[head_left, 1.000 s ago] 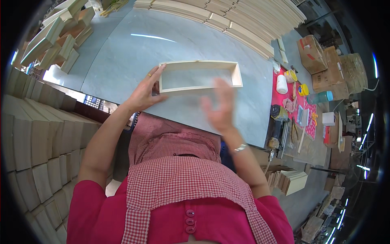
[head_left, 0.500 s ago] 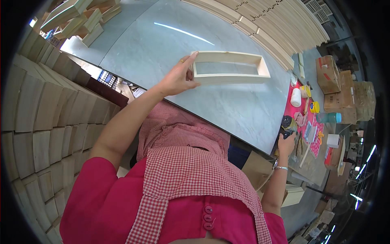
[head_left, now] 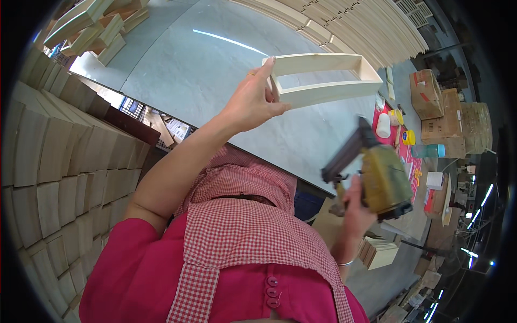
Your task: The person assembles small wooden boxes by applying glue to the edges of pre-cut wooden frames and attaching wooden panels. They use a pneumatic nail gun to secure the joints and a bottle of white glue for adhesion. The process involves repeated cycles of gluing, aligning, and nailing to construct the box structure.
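Note:
My left hand (head_left: pixel 254 103) grips the left end of a pale wooden frame (head_left: pixel 329 93), a long open rectangle. Its thumb and fingers pinch the short end, and the frame looks tilted just over the grey table (head_left: pixel 215 70). My right hand (head_left: pixel 357 212) is wrapped round the handle of a yellow and black nail gun (head_left: pixel 383 177). The tool is in the air by the table's right corner, blurred by motion, its dark magazine angled down to the left. A gap separates it from the frame.
Wooden strips (head_left: pixel 361 32) are stacked along the far edge. Assembled frames (head_left: pixel 102 35) are piled at far left, above stacked wood blocks (head_left: pixel 59 140). On the right are a white bottle (head_left: pixel 383 125), yellow jars (head_left: pixel 409 137), a teal bottle (head_left: pixel 429 151) and cardboard boxes (head_left: pixel 428 94).
My right hand has raised the nail gun from the side surface on the right and brought it left toward the table. My left hand has shifted the wooden frame slightly right and tilted it.

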### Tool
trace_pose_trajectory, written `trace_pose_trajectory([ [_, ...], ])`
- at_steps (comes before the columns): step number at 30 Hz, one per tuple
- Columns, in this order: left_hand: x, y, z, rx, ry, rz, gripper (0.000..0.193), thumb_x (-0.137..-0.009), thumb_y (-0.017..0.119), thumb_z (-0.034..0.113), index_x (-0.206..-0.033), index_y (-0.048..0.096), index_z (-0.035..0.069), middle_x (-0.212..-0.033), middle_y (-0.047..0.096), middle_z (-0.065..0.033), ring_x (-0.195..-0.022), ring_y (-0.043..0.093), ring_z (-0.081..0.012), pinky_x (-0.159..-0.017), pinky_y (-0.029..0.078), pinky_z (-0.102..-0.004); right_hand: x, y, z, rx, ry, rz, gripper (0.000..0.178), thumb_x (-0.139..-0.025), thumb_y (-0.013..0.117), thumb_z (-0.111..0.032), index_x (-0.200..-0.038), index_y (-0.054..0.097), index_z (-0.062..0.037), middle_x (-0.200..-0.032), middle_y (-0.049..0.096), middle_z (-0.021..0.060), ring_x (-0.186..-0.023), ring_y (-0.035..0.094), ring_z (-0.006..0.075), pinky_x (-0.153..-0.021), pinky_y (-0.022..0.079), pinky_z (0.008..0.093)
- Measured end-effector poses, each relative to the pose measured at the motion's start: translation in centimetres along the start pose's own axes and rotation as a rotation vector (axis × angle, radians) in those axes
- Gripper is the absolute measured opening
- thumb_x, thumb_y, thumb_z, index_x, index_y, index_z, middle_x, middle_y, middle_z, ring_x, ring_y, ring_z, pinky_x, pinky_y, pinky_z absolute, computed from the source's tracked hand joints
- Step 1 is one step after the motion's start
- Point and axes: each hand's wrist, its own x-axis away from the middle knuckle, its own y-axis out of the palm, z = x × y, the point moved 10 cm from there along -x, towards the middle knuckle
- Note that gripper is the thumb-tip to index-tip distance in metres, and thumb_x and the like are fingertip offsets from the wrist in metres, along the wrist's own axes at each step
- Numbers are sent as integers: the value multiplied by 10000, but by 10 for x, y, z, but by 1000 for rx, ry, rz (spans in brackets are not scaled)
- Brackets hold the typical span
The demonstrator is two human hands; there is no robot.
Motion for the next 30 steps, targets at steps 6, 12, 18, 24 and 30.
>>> trace_pose_trajectory([
  [6,8,4,17,23,38,-62,1064,-776,835,182,-1584,189,-67,-1320,490,-262,-910,629,-228,-868,551,-348,42,81,-16,-128,-1,-434,335,-1004,664,-204,-1283,671,-18,-1273,695,125,-1137,679,237,-953,529,356],
  [12,15,-2,16,41,20,-53,1053,-755,834,178,-1575,223,-75,-1329,508,-265,-925,633,-242,-880,546,-353,41,87,-51,21,-251,-448,252,-955,717,-132,-1175,722,-9,-1132,746,124,-998,726,250,-850,564,357],
  [18,15,-2,14,35,30,-28,1049,-738,830,175,-1570,244,-77,-1311,537,-263,-943,634,-241,-883,543,-347,42,90,-47,33,-236,-436,247,-948,727,-151,-1159,734,-24,-1108,749,133,-973,730,271,-836,568,371],
  [24,15,-3,17,37,45,-34,1033,-738,834,186,-1561,269,-82,-1320,526,-268,-911,647,-248,-862,548,-352,42,88,-57,24,-290,-415,251,-943,730,-155,-1160,737,-29,-1109,750,134,-979,731,272,-837,569,369],
  [30,13,-3,14,2,76,-3,1022,-738,843,204,-1549,294,-90,-1226,578,-263,-899,659,-246,-849,551,-342,39,89,-61,56,-355,-374,257,-941,732,-163,-1156,734,-22,-1114,749,137,-990,729,279,-850,567,376],
])
